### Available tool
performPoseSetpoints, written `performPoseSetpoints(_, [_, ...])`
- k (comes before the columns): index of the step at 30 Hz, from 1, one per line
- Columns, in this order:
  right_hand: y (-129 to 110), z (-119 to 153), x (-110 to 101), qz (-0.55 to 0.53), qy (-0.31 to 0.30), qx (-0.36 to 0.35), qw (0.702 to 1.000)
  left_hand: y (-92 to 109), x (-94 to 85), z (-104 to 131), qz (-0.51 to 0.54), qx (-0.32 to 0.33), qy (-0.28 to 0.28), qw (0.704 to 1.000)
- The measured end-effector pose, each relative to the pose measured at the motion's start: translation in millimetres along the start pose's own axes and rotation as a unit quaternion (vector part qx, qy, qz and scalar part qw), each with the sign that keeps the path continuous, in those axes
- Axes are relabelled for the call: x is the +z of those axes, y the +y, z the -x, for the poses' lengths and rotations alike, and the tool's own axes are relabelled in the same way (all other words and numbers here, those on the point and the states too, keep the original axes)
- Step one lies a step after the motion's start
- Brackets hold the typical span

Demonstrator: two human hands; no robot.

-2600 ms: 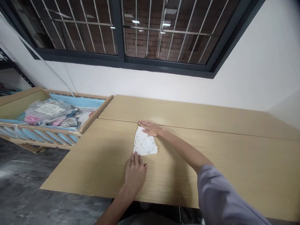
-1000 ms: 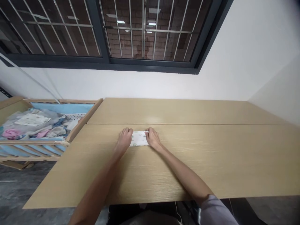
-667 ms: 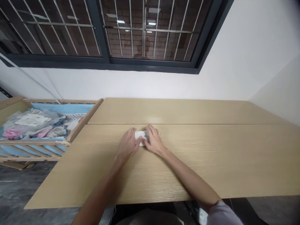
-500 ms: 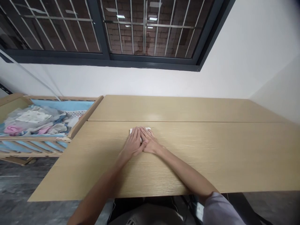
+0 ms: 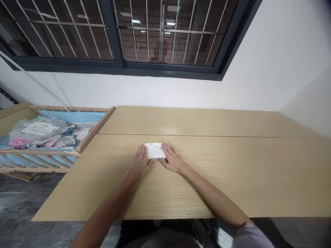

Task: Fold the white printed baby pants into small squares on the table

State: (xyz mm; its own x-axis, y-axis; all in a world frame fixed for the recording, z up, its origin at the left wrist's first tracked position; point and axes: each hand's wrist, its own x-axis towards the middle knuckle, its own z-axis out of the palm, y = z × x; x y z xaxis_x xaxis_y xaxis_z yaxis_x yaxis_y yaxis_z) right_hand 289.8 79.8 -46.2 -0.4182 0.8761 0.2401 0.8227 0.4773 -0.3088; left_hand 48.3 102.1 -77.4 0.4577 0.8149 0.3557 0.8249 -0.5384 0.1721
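A small white folded cloth with a faint pattern [image 5: 154, 151] lies flat on the light wooden table [image 5: 232, 172]. My left hand [image 5: 141, 162] rests at its left edge, palm down, fingers stretched out and pointing away from me. At the right edge of the cloth lies my right hand [image 5: 172, 158], also flat, with its fingertips on the cloth's border and its thumb near the lower right corner. The two thumbs point toward each other below the cloth and do not touch.
To the left of the table stands a wooden crib [image 5: 97, 129] with blue lining, holding a heap of clothes and clear plastic [image 5: 41, 129]. Behind the table are a white wall [image 5: 168, 91] and a dark-framed window with metal bars [image 5: 170, 70].
My hands have moved apart from the middle of the cloth to its left and right edges. More of the white cloth now shows between them.
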Motion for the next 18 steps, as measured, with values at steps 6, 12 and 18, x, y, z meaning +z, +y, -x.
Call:
performPoseSetpoints(6, [4, 6, -16, -0.038, 0.034, -0.021, 0.998, 1, -35.9, 1, 0.008, 0.059, 0.031, 0.998])
performPoseSetpoints(12, [11, 4, -33, -0.087, 0.022, -0.059, 0.994, 8, -59.3, -3, 0.01, 0.082, -0.027, 0.996])
performPoseSetpoints(18, [14, -3, -21, -0.083, -0.02, -0.031, 0.996, 7, -43.6, -20, 0.004, 0.058, -0.057, 0.997])
